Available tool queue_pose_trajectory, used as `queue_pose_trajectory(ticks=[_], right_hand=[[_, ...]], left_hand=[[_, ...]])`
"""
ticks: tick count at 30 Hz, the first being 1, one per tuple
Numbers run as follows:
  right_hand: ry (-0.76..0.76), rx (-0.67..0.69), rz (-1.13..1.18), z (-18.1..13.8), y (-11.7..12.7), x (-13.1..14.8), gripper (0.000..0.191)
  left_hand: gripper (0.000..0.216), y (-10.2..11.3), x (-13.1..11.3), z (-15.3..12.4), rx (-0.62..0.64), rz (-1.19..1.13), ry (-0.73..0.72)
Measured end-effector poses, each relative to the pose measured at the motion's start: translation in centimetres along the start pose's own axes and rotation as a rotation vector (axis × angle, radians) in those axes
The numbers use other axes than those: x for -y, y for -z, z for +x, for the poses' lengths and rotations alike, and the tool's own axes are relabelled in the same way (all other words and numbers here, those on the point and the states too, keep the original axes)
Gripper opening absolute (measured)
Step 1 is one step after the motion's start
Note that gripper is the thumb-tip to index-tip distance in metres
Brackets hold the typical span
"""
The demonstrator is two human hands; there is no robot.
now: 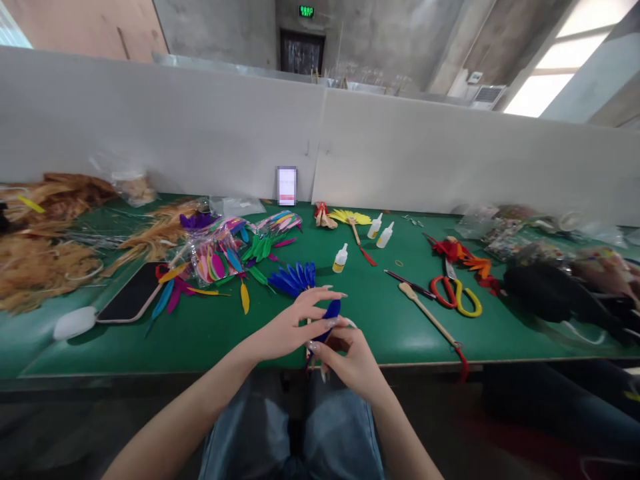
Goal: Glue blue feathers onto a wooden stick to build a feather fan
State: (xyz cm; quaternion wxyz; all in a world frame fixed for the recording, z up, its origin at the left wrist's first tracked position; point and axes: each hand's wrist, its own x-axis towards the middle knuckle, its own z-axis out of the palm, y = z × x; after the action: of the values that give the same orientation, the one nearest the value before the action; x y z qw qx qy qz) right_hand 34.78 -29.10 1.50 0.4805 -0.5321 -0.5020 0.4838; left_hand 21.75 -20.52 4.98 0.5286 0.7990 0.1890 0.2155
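In the head view a single blue feather (332, 311) stands between my two hands, in front of the table edge. My left hand (295, 323) has its outer fingers stretched out, while its lower finger presses against the feather; its thumb is hidden. Pinched fingers of my right hand (350, 353) grip the feather lower down. Just beyond my left hand a blue feather fan (294, 279) lies spread on the table, and its pale handle is partly hidden beneath that hand. A white glue bottle (340, 259) stands upright behind my hands.
On the green table (240, 343), scissors (453, 293) and a wooden stick (430, 313) lie to the right. Two more glue bottles (384, 235) stand near a yellow feather fan (353, 217). Colourful feathers (213, 257) and a phone (133, 293) lie left. A white partition (200, 133) rises behind.
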Motion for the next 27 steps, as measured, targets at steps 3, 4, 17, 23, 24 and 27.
queue_pose_trajectory(ticks=[3,4,17,23,24,27], right_hand=[[-0.056,0.029,0.096,0.2,0.7,-0.4,0.034],[-0.076,0.012,0.116,0.5,1.3,-0.6,0.034],[-0.140,0.028,0.032,10.6,6.9,-1.4,0.045],[-0.130,0.049,-0.005,13.0,7.2,-2.4,0.035],[-0.128,0.069,-0.006,13.2,7.2,-2.5,0.034],[-0.116,0.104,-0.007,13.8,6.9,-2.7,0.033]], left_hand=[[0.031,-0.4,0.2,0.1,-0.024,-0.148,0.079],[0.033,-0.2,0.5,0.2,-0.086,-0.201,0.116],[0.030,7.8,4.3,2.9,-0.409,0.133,0.224],[0.032,8.0,5.2,5.8,-0.262,0.286,0.231],[0.033,8.0,5.3,6.5,-0.235,0.306,0.225],[0.035,7.7,5.9,8.5,-0.160,0.363,0.186]])
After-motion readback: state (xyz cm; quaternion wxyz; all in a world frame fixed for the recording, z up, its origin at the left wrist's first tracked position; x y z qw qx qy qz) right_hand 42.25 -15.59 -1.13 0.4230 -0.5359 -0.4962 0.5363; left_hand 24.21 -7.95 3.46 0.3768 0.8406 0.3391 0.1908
